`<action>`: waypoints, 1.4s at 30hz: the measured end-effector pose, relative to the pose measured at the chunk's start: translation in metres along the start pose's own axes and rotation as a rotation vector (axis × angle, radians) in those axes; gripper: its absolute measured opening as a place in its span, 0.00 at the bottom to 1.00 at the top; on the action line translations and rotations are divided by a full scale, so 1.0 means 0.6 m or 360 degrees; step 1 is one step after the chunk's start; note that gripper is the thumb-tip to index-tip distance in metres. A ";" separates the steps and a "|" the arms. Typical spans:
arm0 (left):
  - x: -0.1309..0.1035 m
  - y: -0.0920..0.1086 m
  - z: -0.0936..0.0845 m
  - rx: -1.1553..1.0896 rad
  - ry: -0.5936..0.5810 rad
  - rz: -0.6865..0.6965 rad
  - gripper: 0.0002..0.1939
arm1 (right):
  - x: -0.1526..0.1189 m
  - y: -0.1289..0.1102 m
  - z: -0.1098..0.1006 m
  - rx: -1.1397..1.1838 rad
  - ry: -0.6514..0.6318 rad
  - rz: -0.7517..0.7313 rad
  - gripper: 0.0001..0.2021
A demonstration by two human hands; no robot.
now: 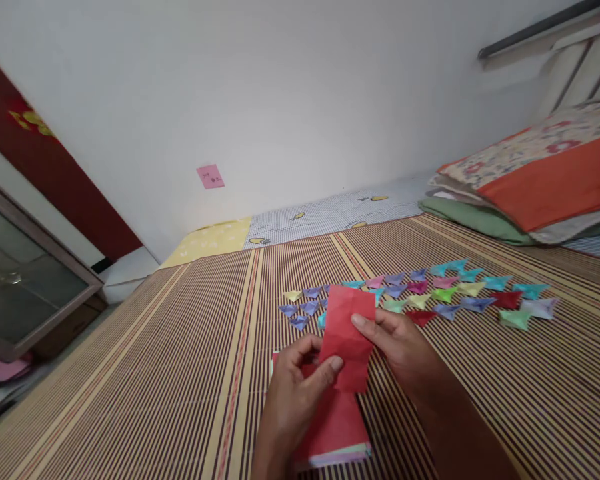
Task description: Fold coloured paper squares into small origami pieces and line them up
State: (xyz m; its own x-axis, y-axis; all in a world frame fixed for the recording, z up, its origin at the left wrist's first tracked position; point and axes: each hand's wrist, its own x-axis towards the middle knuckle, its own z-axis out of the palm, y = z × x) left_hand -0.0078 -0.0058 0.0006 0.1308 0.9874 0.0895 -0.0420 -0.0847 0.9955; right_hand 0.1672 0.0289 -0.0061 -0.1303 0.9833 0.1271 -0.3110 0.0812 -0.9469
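A plain white wall fills the background, with a small pink paper note bearing dark writing at ten o'clock. Farther out at ten o'clock stands a dark red upright panel, and at nine a glass-fronted cabinet. A grey rod crosses at one to two o'clock; folded bedding in orange, floral and green fabric lies at two to three. The surface is a mat striped in dark brown and tan, with yellow printed cloth and checked, pineapple-printed cloth showing along its far edge. Near six o'clock, a creased red paper rectangle is held up — the left hand pinches its lower left, thumb in front, while the right hand pinches its right edge. Below it lies a stack of coloured paper sheets, red uppermost. Small folded paper shapes in many colours spread in rows from ten to three o'clock of the rectangle.
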 end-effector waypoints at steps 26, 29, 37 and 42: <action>0.002 0.008 0.020 -0.0284 0.0174 -0.0021 0.14 | -0.001 -0.001 0.010 -0.0164 0.0097 -0.0114 0.15; 0.001 0.006 0.021 -0.0259 0.0227 0.0037 0.10 | -0.005 -0.001 0.010 -0.0260 0.0087 -0.0092 0.18; 0.002 0.011 0.012 0.0178 0.0880 0.0218 0.08 | -0.005 -0.011 0.011 -0.0403 0.0147 -0.0529 0.04; -0.003 0.005 0.028 -0.0759 0.0258 -0.0148 0.22 | -0.005 -0.008 0.008 -0.0520 -0.0004 -0.0785 0.07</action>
State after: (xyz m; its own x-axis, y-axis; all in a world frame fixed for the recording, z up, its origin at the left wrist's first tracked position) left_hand 0.0085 -0.0100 0.0041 0.0019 0.9991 -0.0425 -0.4899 0.0379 0.8709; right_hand 0.1643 0.0247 -0.0005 -0.0461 0.8162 0.5759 -0.0295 0.5752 -0.8175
